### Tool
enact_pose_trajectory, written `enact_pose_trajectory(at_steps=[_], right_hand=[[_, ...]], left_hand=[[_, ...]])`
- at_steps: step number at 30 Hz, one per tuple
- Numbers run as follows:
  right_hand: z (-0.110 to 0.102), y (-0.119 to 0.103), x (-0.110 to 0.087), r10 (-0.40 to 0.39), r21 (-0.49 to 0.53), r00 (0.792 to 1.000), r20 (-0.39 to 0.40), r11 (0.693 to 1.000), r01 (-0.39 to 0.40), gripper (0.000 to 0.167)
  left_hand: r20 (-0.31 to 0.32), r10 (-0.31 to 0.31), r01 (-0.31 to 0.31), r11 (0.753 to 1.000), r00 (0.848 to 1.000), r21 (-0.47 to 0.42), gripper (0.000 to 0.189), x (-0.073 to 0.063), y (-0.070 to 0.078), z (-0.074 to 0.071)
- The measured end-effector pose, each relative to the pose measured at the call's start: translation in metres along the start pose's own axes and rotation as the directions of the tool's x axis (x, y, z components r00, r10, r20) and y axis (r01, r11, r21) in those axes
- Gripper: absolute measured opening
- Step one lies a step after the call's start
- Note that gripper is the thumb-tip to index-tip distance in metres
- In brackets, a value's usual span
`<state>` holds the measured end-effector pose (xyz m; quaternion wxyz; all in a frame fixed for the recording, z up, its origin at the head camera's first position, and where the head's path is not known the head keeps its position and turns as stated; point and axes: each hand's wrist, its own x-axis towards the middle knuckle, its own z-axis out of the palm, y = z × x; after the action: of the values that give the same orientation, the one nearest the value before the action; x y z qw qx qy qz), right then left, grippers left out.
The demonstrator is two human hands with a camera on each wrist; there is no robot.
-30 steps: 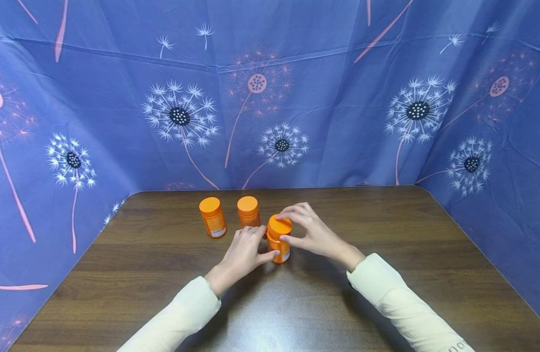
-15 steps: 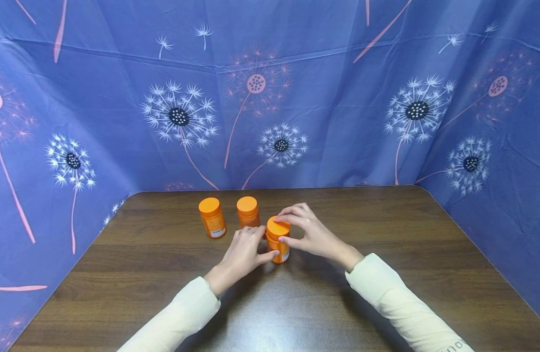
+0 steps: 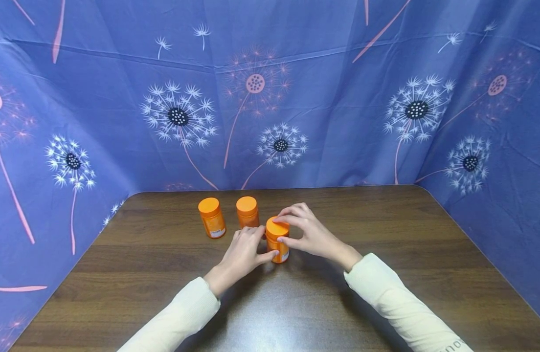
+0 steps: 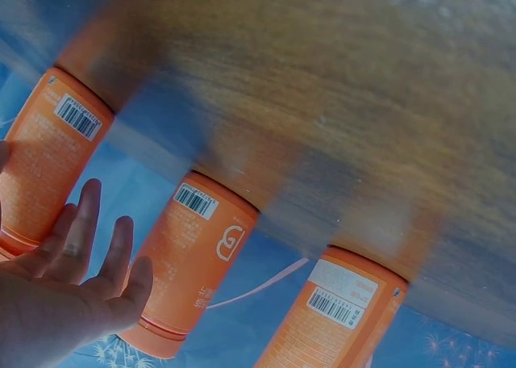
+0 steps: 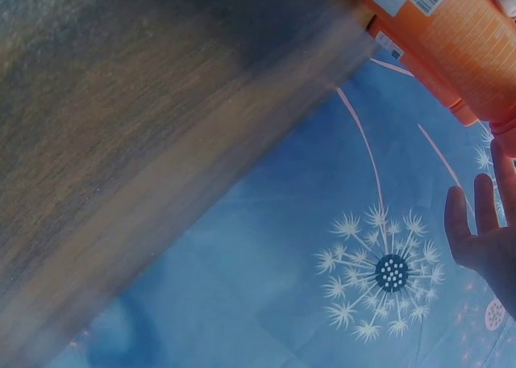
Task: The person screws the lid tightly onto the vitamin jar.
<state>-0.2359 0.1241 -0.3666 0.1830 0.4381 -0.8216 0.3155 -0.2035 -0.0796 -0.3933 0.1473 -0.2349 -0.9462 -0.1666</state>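
An orange pill bottle [image 3: 278, 249] with a white barcode label stands upright on the table between both hands. My left hand [image 3: 241, 249] grips its body from the left, thumb across the front; the fingertips behind it are partly hidden. My right hand [image 3: 311, 232] holds the bottle's orange cap [image 3: 277, 226] from the right, thumb at the near side and fingers at the far edge. The left wrist view shows the gripped bottle at the left side, past the left hand [image 4: 72, 287]. In the right wrist view, the right hand [image 5: 492, 231] reaches to the cap end.
Two similar capped orange bottles stand behind and to the left: one far left [image 3: 213, 220], another [image 3: 247, 212] just beyond my left hand. The brown wooden table [image 3: 384, 220] ends at a blue dandelion-print cloth [image 3: 340, 122] at the back and sides.
The cap sits slightly lower on the bottle than a second ago, and my right hand has shifted a little to the left with it. My left hand and the other bottles stay put.
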Motion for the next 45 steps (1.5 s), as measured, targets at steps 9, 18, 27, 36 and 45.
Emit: enact_pose_trajectory(at_steps=[9,18,27,36,45], right_hand=[[0.002,0.000,0.000,0.002,-0.020,1.000,-0.030,1.000,-0.003,0.038],[0.003,-0.002,0.001,0.030,-0.055,0.998,-0.053,0.998,-0.032,0.041],[-0.002,0.004,-0.001,0.100,0.055,0.993,0.070,0.993,-0.103,0.050],[-0.011,0.011,-0.002,0.100,0.131,0.983,0.152,0.984,-0.120,0.054],[-0.013,0.013,-0.001,0.092,0.140,0.980,0.176,0.983,-0.117,0.047]], left_hand=[[-0.006,0.000,0.000,1.000,1.000,-0.005,0.043,0.000,0.001,-0.001],[-0.007,0.000,0.000,1.000,1.000,-0.010,0.042,-0.001,0.001,-0.001],[-0.014,0.005,-0.005,1.000,1.000,-0.021,0.044,-0.001,0.001,0.000],[-0.013,0.004,-0.005,1.000,1.000,-0.026,0.043,-0.001,0.001,0.000],[-0.003,-0.004,0.004,0.999,1.000,-0.041,0.043,0.000,0.000,0.000]])
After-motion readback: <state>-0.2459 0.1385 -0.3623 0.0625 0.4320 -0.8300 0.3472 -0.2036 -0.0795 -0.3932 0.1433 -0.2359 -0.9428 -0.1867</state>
